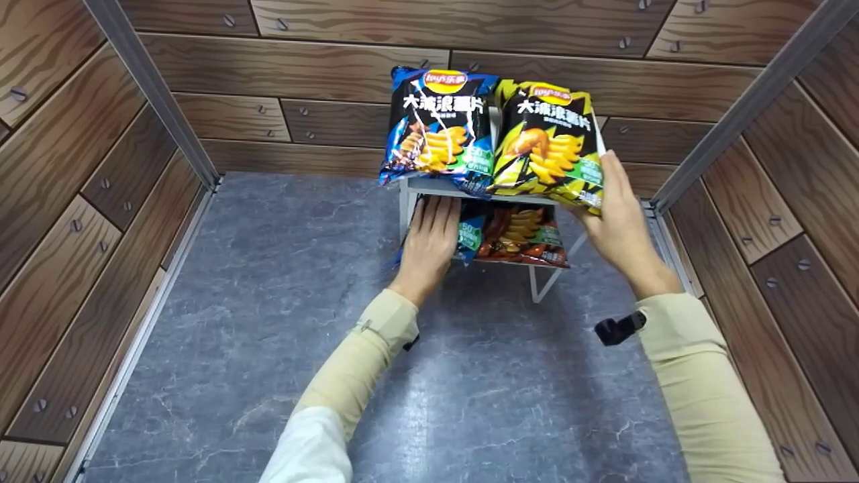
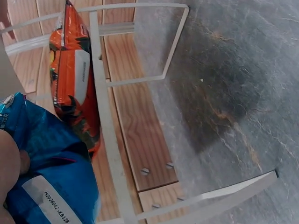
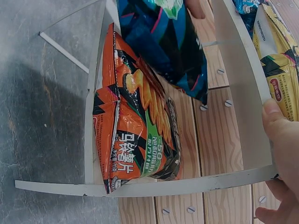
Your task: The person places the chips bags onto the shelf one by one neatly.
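Note:
A blue bag of chips (image 2: 56, 158) is in my left hand (image 1: 431, 238), inside the lower level of a small white rack (image 1: 535, 285). The thumb side shows against the bag in the left wrist view; the other fingers are mostly hidden. In the right wrist view this blue bag (image 3: 163, 42) hangs tilted beside an orange-red bag of chips (image 3: 140, 126) that lies on the lower shelf. My right hand (image 1: 621, 218) grips the rack's upper right edge, its thumb over the rim, beside a yellow-and-black bag of chips (image 1: 547, 144).
Another blue bag of chips (image 1: 439, 131) lies on the top shelf, left of the yellow one. Wood-patterned walls (image 1: 322, 67) enclose the rack at the back and both sides. The floor (image 1: 282, 322) is grey and marbled.

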Motion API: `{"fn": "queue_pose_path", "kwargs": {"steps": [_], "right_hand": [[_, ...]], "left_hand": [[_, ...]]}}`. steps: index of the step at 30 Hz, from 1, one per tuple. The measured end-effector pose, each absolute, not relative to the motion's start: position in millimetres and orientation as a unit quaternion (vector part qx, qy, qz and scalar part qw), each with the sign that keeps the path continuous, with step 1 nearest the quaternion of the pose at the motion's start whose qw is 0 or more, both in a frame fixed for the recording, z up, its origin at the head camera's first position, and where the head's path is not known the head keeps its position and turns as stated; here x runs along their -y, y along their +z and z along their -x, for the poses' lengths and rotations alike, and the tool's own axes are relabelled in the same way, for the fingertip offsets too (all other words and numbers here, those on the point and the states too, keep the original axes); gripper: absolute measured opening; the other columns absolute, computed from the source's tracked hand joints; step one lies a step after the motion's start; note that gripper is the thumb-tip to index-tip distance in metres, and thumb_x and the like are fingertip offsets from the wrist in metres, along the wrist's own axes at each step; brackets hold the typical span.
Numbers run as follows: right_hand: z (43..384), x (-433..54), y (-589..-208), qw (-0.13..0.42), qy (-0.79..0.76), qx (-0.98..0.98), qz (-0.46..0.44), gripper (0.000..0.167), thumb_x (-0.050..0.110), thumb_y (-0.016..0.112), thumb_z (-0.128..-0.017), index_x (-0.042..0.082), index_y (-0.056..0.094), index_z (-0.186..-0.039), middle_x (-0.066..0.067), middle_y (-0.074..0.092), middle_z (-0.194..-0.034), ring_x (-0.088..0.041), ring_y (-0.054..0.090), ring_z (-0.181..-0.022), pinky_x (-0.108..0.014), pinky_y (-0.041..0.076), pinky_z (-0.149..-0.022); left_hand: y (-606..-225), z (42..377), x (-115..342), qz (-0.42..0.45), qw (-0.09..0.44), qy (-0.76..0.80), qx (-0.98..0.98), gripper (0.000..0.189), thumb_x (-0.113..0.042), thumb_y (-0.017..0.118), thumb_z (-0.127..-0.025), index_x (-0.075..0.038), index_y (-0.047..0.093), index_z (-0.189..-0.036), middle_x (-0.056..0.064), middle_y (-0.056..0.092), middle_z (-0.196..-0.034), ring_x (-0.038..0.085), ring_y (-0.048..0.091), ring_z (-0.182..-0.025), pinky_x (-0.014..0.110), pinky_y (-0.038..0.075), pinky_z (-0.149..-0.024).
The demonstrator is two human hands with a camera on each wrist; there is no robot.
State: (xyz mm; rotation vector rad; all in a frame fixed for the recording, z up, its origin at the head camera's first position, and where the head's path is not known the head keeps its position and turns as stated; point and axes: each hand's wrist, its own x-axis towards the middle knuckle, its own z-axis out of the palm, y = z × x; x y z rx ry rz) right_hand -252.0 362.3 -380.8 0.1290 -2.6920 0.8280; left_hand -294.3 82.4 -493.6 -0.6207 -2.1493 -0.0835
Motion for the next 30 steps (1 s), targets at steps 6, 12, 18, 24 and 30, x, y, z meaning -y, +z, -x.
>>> {"fn": "queue_pose_path", "kwargs": {"steps": [6,12,18,24,30], "right_hand": [[252.2,-362.0,-383.7,0.172,0.290,0.940,-0.054,0.084,0.013,0.068,-0.093,0.000,0.015,-0.157,-0.022,0.013,-0.165,-0.043,0.020,-0.150,-0.051,0.017,-0.124],[252.5,-362.1,-382.2,0.175,0.291,0.939,-0.056,0.085,0.013,0.069,-0.092,0.002,0.015,-0.158,-0.022,0.013,-0.165,-0.043,0.020,-0.150,-0.051,0.016,-0.124],[253.4,-360.7,-381.3,0.165,0.294,0.940,-0.051,0.086,0.012,0.068,-0.092,0.003,0.015,-0.158,-0.020,0.011,-0.165,-0.043,0.018,-0.150,-0.050,0.014,-0.125],[254.4,-359.7,-380.4,0.156,0.297,0.941,-0.046,0.087,0.014,0.069,-0.092,0.005,0.013,-0.159,-0.019,0.010,-0.166,-0.043,0.017,-0.151,-0.051,0.014,-0.125],[257.1,-360.8,-378.5,0.157,0.297,0.940,-0.051,0.087,0.017,0.069,-0.092,0.003,0.014,-0.158,-0.019,0.010,-0.166,-0.042,0.017,-0.151,-0.051,0.013,-0.125]], "left_hand": [[-497.1,302.7,-85.3,0.239,0.378,-0.035,0.894,0.053,0.002,0.056,-0.091,-0.005,0.050,-0.143,0.012,0.057,-0.141,0.029,0.054,-0.132,0.047,0.045,-0.109],[-495.7,301.6,-83.0,0.261,0.274,-0.067,0.923,0.086,-0.002,0.076,-0.076,-0.003,0.036,-0.152,0.015,0.042,-0.154,0.031,0.040,-0.144,0.048,0.036,-0.117],[-495.5,297.9,-83.8,0.275,0.179,-0.045,0.943,0.096,-0.018,0.079,-0.081,-0.007,0.023,-0.158,0.013,0.026,-0.164,0.030,0.026,-0.151,0.050,0.026,-0.122],[-496.4,297.1,-85.2,0.266,0.136,0.015,0.954,0.121,-0.046,0.084,-0.074,-0.009,0.008,-0.160,0.012,0.011,-0.168,0.029,0.013,-0.155,0.050,0.018,-0.125],[-494.1,299.0,-86.8,0.260,0.130,0.025,0.956,0.126,-0.058,0.082,-0.072,-0.009,0.006,-0.160,0.012,0.008,-0.168,0.029,0.010,-0.155,0.050,0.016,-0.126]]}}
